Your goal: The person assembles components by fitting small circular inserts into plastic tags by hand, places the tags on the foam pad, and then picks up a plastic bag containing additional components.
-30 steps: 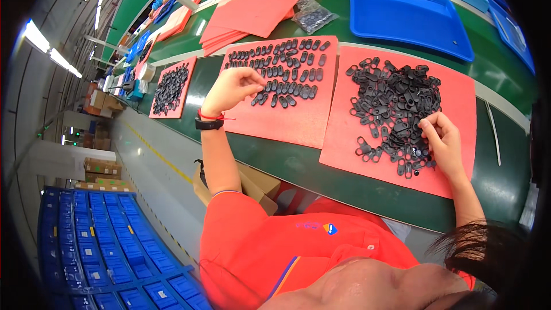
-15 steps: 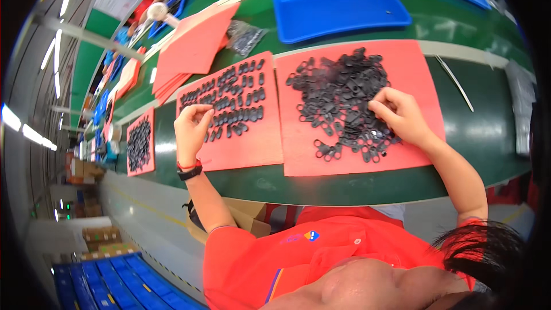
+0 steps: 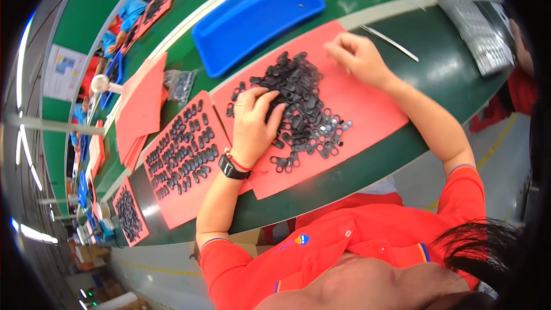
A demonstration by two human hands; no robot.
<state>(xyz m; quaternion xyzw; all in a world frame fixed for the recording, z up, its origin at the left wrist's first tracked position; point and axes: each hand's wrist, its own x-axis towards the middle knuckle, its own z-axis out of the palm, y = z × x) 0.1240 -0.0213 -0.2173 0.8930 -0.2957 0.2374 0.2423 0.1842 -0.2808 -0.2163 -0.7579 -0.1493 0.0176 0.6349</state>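
Note:
A heap of small black tabs with ring-shaped ends (image 3: 295, 95) lies on a pink sheet (image 3: 367, 117) before me. My left hand (image 3: 252, 123) is at the heap's left side, its bent fingers over the tabs and its thumb apart from them. I see nothing held in it. Beyond the heap's right side, over the sheet's far right part, my right hand (image 3: 359, 60) has its fingertips pinched together; whatever is between them is hidden. Several small shiny discs (image 3: 328, 128) show at the heap's near right edge. On another pink sheet to the left, similar black pieces (image 3: 186, 143) lie in rows.
A blue tray (image 3: 258, 23) stands behind the sheets. Tweezers (image 3: 390, 43) and clear plastic packaging (image 3: 476, 34) lie to the right. Stacked pink sheets (image 3: 140, 112), a bag of parts (image 3: 181, 85) and a smaller piled sheet (image 3: 129, 215) are at left. Other people work farther off.
My view has turned, shifting the bench in the picture. My left hand has moved from the rowed pieces to the heap. My right hand has left the heap for the sheet's far right.

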